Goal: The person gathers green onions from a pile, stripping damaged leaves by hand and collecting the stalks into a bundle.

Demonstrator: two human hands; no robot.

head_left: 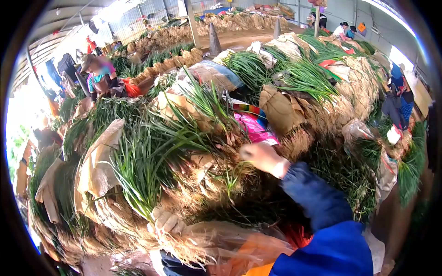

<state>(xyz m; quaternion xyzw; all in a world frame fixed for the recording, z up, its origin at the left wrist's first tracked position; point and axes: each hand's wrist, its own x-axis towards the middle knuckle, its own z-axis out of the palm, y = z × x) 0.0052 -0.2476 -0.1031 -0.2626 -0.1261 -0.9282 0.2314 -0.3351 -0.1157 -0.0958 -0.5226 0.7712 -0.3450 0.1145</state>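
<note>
Blue-sleeved right arm, bent inward.

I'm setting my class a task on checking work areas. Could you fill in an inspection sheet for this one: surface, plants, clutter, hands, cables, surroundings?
Surface: hidden beneath heaped plants, roots matted; bare brown floor beyond.
Plants: a green-leaved bunch, held near its roots.
Clutter: pale sacking and a bright pink cloth on the heap; clear plastic at the person's lap.
Hands: left hand closed on the bunch, looks gloved; right hand over the heap, blurred, grip unclear.
Cables: nothing seen.
Surroundings: co-worker at far left, others at right and behind; cone and post at the back.
</note>
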